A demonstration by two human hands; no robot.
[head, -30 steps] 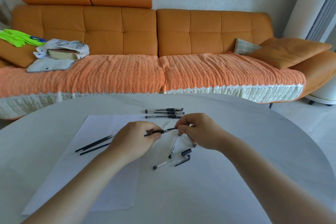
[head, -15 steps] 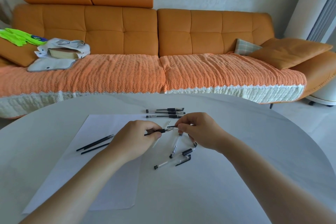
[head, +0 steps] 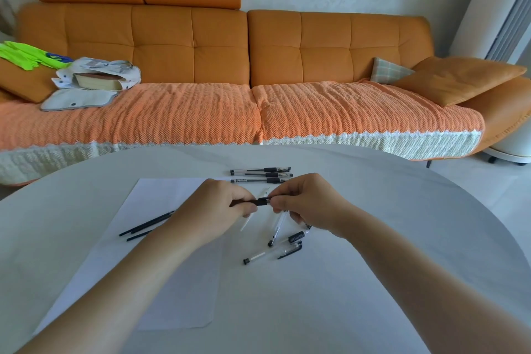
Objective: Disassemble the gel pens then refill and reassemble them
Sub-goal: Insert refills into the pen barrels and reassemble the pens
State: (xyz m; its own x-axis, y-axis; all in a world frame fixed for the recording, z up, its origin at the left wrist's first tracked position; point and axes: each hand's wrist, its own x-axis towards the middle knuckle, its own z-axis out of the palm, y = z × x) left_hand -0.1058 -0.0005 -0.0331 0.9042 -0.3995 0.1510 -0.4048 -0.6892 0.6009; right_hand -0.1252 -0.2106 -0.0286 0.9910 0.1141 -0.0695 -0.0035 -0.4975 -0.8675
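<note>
- The left hand (head: 218,210) has its fingers curled tight around the dark end of a gel pen (head: 260,202), held level just above the table (head: 402,238).
- The right hand (head: 304,204) pinches the pen's other end between thumb and bent fingers; the 2 hands are close together.
- 3 whole pens (head: 261,175) lie side by side just beyond the hands.
- Clear barrels (head: 258,256) and a black cap (head: 290,250) lie near the right wrist.
- Dark refills (head: 146,225) rest on the white sheet (head: 172,296), left of the left hand.
</note>
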